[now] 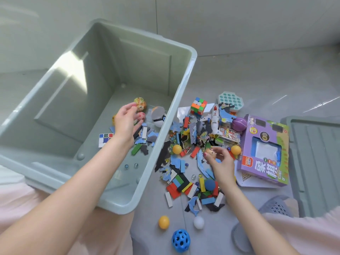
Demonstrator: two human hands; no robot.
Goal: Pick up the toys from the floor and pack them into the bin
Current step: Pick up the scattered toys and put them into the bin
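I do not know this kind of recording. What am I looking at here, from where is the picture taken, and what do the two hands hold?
There is no machine. A person wears one camera on the head, looking down at their own arms. The left hand is open inside the grey bin, above some balls and pieces already in it. The right hand pinches a small doll head over a pile of toys on the floor: blocks, puzzle pieces, a cube, balls, a purple box. The bin's lid lies at the right.
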